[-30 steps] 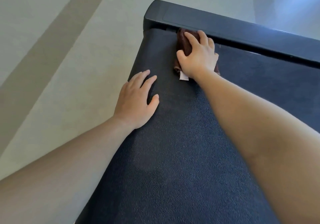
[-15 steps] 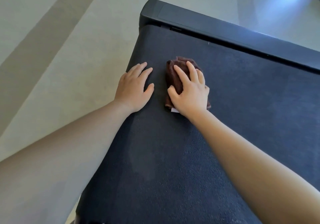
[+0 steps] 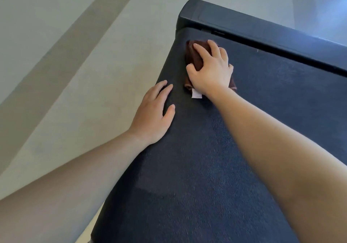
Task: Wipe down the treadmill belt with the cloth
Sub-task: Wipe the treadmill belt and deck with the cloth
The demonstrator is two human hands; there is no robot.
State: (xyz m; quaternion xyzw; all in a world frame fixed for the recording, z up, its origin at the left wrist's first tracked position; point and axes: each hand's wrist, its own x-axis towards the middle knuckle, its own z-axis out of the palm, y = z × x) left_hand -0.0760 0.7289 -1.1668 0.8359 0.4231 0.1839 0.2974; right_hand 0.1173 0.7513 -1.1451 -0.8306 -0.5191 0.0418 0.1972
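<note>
The dark textured treadmill belt (image 3: 197,167) fills the lower right of the view. A folded dark brown cloth (image 3: 193,53) with a white tag lies on the belt near its far left corner. My right hand (image 3: 211,70) presses down on the cloth with fingers curled over it, close to the far end. Flat on the belt's left edge lies my left hand (image 3: 154,115), fingers apart and holding nothing, just nearer to me than the cloth.
A black plastic end cover (image 3: 262,30) runs across the belt's far end. Pale grey floor (image 3: 75,73) with a darker diagonal stripe lies to the left. Bright light reflects off the floor at the top right.
My right hand pulled the cloth back toward me half a second ago, then pushed it forward again toward the end cover. My left hand stayed planted on the belt's left edge.
</note>
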